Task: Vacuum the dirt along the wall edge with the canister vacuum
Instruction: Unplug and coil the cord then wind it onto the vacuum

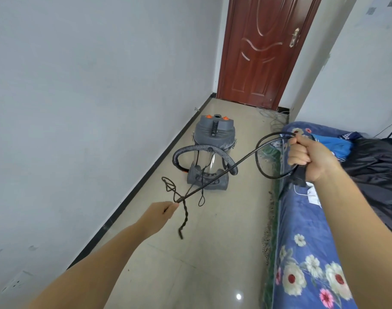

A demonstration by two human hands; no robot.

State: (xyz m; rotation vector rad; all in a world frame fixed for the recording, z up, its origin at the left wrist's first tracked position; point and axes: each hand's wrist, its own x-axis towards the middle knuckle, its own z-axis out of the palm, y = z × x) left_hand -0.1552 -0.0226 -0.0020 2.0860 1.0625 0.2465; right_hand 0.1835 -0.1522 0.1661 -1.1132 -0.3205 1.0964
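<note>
Beige tiled floor point(213, 253) unvacuumed, grey steel-drum canister vacuum point(213, 150) parked by the wall: right hand point(311, 159) fists the looped black power cord point(246, 157), left hand point(161, 214) pinches its twisted end, so only untangling yet

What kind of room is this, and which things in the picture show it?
Probably a bedroom in a home. A bed with a blue flowered cover stands on the right, a brown wooden door closes the far end, and a wall socket sits low on the left.
</note>
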